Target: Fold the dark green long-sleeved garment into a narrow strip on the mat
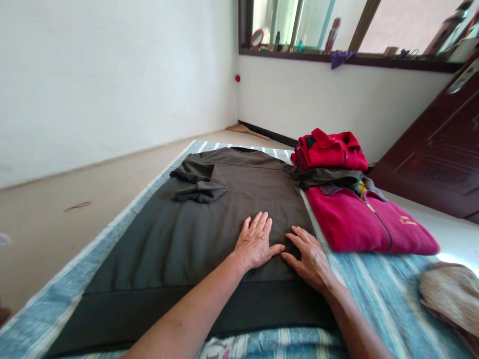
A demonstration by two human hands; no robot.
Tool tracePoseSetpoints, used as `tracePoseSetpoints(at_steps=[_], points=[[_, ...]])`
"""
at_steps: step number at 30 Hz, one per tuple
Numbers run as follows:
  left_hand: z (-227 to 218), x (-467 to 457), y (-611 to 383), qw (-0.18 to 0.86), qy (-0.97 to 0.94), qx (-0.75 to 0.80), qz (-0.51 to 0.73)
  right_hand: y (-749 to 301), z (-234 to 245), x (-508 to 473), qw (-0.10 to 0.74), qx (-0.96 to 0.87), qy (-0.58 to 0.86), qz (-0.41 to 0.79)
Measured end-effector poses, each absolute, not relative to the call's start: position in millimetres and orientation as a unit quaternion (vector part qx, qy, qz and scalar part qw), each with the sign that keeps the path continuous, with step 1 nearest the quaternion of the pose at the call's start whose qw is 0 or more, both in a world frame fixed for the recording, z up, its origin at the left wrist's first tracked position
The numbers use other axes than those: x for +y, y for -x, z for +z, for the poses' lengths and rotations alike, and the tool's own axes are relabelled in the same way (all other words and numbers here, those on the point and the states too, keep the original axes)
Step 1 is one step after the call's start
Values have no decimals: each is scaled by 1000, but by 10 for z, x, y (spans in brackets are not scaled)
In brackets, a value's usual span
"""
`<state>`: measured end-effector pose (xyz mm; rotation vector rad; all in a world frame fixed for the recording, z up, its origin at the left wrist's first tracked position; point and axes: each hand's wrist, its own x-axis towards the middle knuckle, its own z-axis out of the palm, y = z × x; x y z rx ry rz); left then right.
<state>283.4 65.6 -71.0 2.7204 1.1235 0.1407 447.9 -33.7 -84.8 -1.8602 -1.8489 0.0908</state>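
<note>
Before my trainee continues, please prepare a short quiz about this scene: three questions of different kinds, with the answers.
1. True or false: the left hand and the right hand both touch the dark garment.
2. The sleeve on the picture's right lies over: A) the door; B) the pink zipped garment; C) the window sill.
3. Complete: the blue cloth underneath has pale ____.

Key: 1 true; 2 B; 3 stripes.

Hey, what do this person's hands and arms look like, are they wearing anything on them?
The left hand and right hand are gloveless, with no rings visible. The left forearm and right forearm show no sleeve, watch or bracelet within the frame.
</note>
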Motion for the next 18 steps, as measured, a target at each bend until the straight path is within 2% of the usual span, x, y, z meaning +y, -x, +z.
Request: tracePoseSetpoints(at_steps=[12,18], points=[[-720,663,-2881,92,-916,387,44,-4538,-892,-310,364,-632,678,88],[-636,505,-2942,54,-930,355,77,-4572,-896,-292,399,-612,671,124]])
